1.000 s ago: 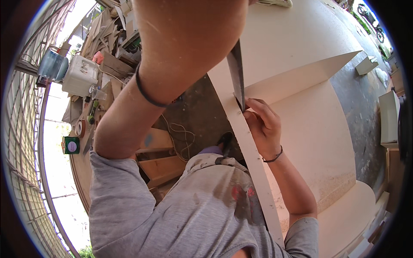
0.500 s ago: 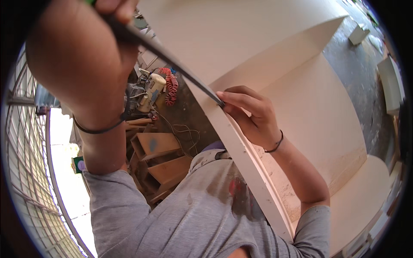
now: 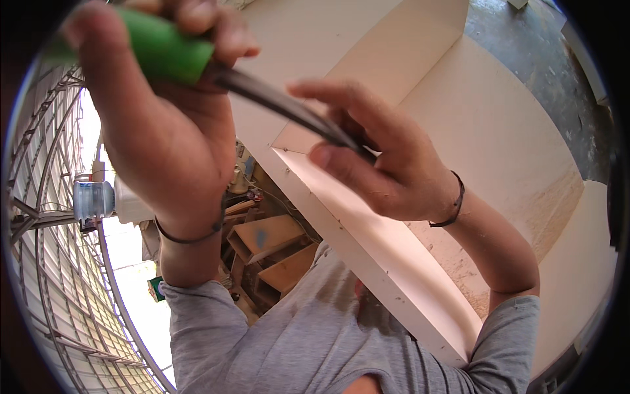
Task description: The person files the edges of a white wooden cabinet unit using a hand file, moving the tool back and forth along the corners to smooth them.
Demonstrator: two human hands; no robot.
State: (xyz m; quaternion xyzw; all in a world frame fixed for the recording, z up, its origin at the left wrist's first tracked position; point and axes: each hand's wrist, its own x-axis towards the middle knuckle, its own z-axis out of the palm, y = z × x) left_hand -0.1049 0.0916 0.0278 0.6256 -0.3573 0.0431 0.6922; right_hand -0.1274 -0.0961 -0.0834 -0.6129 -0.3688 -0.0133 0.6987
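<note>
Green-handled tool (image 3: 216,72) nearer, both grips closed.

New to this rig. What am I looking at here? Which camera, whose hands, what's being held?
This is one wide fisheye camera worn on a person's head, looking down, so straight edges bend near the rim. No machine: both arms are the wearer's own, in a grey shirt. The left hand grips a green handle of a tool whose dark metal shaft runs to the right hand, where the fingers pinch it near the tip. Under it sits a pale board cabinet with shelf panels. Behind are wooden boxes and a water bottle.
</note>
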